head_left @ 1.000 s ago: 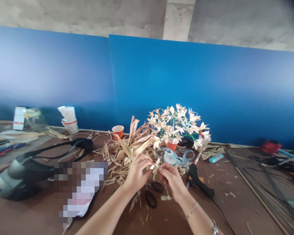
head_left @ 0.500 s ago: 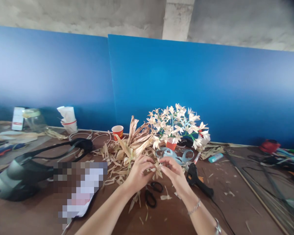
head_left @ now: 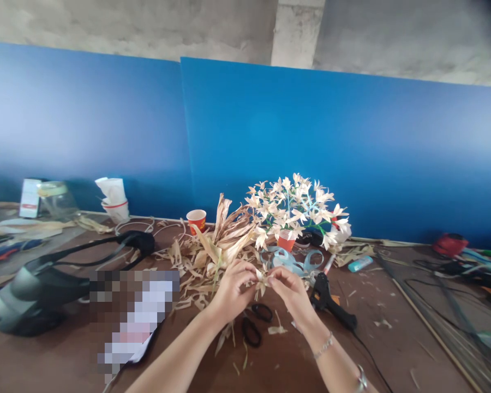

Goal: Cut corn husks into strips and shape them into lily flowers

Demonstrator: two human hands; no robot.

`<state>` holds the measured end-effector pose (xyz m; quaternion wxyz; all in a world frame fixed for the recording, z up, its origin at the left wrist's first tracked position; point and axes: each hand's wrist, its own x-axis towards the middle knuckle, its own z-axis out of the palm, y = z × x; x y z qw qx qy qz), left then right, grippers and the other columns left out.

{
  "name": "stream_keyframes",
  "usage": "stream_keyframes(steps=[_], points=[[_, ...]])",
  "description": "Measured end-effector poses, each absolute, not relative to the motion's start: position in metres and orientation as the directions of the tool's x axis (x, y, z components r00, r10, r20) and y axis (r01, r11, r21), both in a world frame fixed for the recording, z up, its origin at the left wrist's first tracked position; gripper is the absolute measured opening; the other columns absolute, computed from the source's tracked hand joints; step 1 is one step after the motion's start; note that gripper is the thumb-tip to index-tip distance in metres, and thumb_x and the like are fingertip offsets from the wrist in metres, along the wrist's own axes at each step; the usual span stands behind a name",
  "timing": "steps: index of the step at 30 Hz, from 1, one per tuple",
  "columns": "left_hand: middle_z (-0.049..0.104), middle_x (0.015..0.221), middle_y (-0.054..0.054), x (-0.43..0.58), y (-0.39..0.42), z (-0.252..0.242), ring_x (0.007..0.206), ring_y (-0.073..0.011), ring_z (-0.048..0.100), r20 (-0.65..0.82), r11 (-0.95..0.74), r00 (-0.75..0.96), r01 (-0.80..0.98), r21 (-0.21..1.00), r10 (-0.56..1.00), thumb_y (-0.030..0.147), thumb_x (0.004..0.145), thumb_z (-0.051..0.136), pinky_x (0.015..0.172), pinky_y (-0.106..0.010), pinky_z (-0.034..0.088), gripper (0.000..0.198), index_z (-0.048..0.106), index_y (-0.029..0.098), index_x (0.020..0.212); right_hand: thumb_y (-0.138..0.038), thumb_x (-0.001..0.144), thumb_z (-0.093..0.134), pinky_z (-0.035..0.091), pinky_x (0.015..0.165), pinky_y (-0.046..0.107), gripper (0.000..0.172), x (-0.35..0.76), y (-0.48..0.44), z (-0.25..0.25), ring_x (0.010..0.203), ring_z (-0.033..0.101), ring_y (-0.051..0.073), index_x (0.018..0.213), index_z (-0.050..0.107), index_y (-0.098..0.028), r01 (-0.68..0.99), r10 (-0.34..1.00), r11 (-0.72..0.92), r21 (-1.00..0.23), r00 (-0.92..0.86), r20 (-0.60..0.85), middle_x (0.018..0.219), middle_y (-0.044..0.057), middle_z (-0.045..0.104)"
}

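Between my two hands is a small cream flower with pointed petals, which looks made of dried husk. My left hand pinches it from the left with thumb and fingers. On the other side, the fingertips of my right hand close on its petals. Black-handled scissors lie on the table just below, their blades hidden. Behind my hands, a bunch of similar flowers on green stems stands in a red paper cup. Dried corn husks are heaped behind my left hand.
A black glue gun with its cord lies right of my right hand. Light blue ribbon curls behind my hands. At left are a phone and a grey-black headset. Another red cup stands by the blue partition.
My right fingers have drawn closer together around the flower's petals. The flower has turned slightly and shifted a little to the left. The table's things have stayed put.
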<state>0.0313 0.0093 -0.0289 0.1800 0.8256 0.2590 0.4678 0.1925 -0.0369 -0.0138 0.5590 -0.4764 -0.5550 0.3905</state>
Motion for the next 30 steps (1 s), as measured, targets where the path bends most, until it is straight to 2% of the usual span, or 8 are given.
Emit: stream_keyframes(steps=[8, 15, 21, 25, 30], points=[[0.061, 0.084, -0.006, 0.0315, 0.0058, -0.026, 0.084, -0.0189, 0.053, 0.677, -0.808, 0.446, 0.25, 0.534, 0.586, 0.012, 0.076, 0.055, 0.078, -0.033, 0.042, 0.009, 0.061, 0.019, 0.075, -0.039, 0.068, 0.064, 0.036, 0.063, 0.025, 0.022, 0.1886, -0.0387, -0.0126, 0.064, 0.045, 0.014, 0.062, 0.058, -0.018, -0.013, 0.978, 0.189, -0.982, 0.094, 0.187, 0.064, 0.0, 0.054], [0.062, 0.085, -0.006, 0.0299, 0.007, -0.0253, 0.084, -0.0189, 0.054, 0.69, -0.805, 0.415, 0.275, 0.526, 0.593, 0.014, 0.077, 0.056, 0.078, -0.033, 0.041, 0.007, 0.061, 0.019, 0.074, -0.038, 0.071, 0.06, 0.029, 0.054, 0.023, 0.023, 0.1885, -0.0406, -0.0105, 0.055, 0.037, 0.01, 0.061, 0.056, -0.017, -0.016, 0.99, 0.123, -0.992, 0.066, 0.122, 0.055, -0.003, 0.046], [0.062, 0.084, -0.005, 0.0295, 0.0092, -0.0282, 0.082, -0.0179, 0.054, 0.721, -0.818, 0.386, 0.291, 0.496, 0.575, 0.014, 0.077, 0.056, 0.076, -0.032, 0.042, 0.007, 0.059, 0.019, 0.073, -0.037, 0.067, 0.062, 0.028, 0.054, 0.024, 0.024, 0.1883, -0.0388, -0.0127, 0.056, 0.035, 0.01, 0.057, 0.053, -0.017, -0.02, 0.989, 0.141, -0.99, 0.047, 0.14, 0.056, -0.003, 0.044], [0.062, 0.085, -0.005, 0.0287, 0.0106, -0.0295, 0.084, -0.0188, 0.055, 0.741, -0.823, 0.364, 0.318, 0.471, 0.565, 0.013, 0.076, 0.055, 0.079, -0.034, 0.042, 0.007, 0.058, 0.019, 0.074, -0.037, 0.067, 0.061, 0.027, 0.054, 0.024, 0.021, 0.1879, -0.0419, -0.0116, 0.056, 0.034, 0.01, 0.061, 0.056, -0.017, -0.037, 0.996, 0.077, -0.996, 0.043, 0.075, 0.056, -0.003, 0.044], [0.062, 0.086, -0.006, 0.028, 0.0094, -0.0282, 0.084, -0.0197, 0.055, 0.754, -0.812, 0.329, 0.375, 0.448, 0.568, 0.013, 0.076, 0.055, 0.077, -0.035, 0.042, 0.007, 0.058, 0.019, 0.074, -0.037, 0.064, 0.065, 0.023, 0.052, 0.023, 0.022, 0.1826, -0.0451, -0.0112, 0.054, 0.032, 0.009, 0.064, 0.057, -0.017, -0.119, 0.998, -0.034, -0.992, -0.061, -0.027, 0.056, -0.004, 0.043]])
